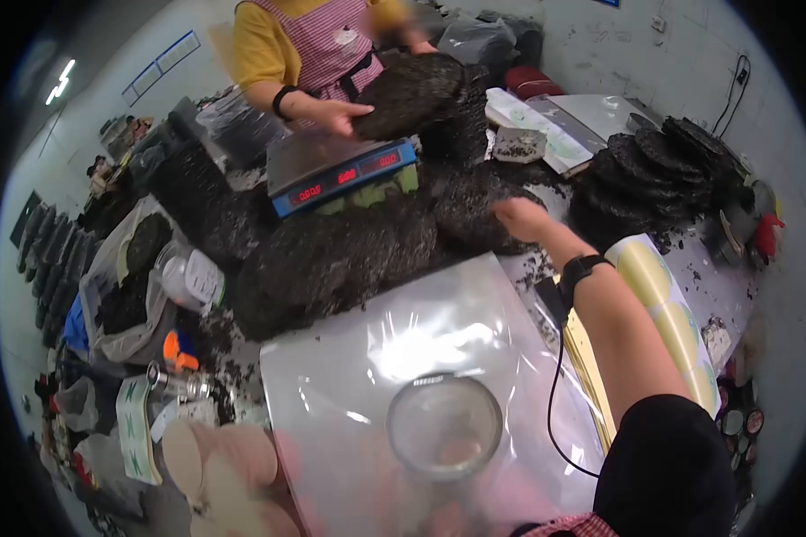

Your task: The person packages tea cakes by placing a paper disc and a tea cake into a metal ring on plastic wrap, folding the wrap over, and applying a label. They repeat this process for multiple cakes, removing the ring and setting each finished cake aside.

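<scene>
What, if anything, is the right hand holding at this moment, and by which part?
Nothing: the right hand is open, fingers spread over the dark pressed cakes, with no grip closed on any of them.

The heap (349, 251) is near-black with a brown cast, and the stacked discs (654, 170) match it. The scale (340, 174) has a bright blue front, red glowing digits and a grey steel top. Across the table, the apron (322, 40) is pink with thin white stripes, over a mustard-yellow shirt (255, 45) and a black wristband (282, 100). Nearer, the watch (582, 267), sleeve (663, 465) and cable (555, 394) are black, with a red-and-white check cloth (569, 526) below. The bag (421, 358) is clear with white glare. The sticker roll (663, 304) is pale yellow-green. A small orange piece (179, 351) lies at the left.
</scene>
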The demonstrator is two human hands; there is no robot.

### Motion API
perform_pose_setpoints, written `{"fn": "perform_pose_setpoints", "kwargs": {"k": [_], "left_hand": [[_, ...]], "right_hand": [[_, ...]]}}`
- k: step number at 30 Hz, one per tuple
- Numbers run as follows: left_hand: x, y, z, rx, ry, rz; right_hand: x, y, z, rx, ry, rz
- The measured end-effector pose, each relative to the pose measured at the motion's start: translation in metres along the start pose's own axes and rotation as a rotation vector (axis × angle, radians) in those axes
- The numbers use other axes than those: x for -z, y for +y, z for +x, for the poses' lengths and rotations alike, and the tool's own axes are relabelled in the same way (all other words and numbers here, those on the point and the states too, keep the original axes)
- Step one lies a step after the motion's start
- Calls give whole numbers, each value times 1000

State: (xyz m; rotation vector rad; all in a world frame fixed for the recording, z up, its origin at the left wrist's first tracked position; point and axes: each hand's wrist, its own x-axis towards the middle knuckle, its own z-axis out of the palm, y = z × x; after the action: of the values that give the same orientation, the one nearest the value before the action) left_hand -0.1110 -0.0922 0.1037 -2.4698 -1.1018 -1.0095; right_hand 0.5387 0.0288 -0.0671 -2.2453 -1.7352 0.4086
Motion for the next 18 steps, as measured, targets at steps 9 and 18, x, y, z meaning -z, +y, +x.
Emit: {"fn": "perform_pose_setpoints", "kwargs": {"k": [9,18], "left_hand": [[-104,94,-39,-161,-121,-351],[-139,88,-38,-171,-258,-356]], "right_hand": [[-56,-26,-33,-114,240,-238],[-13,-9,-13,49,509,140]]}}
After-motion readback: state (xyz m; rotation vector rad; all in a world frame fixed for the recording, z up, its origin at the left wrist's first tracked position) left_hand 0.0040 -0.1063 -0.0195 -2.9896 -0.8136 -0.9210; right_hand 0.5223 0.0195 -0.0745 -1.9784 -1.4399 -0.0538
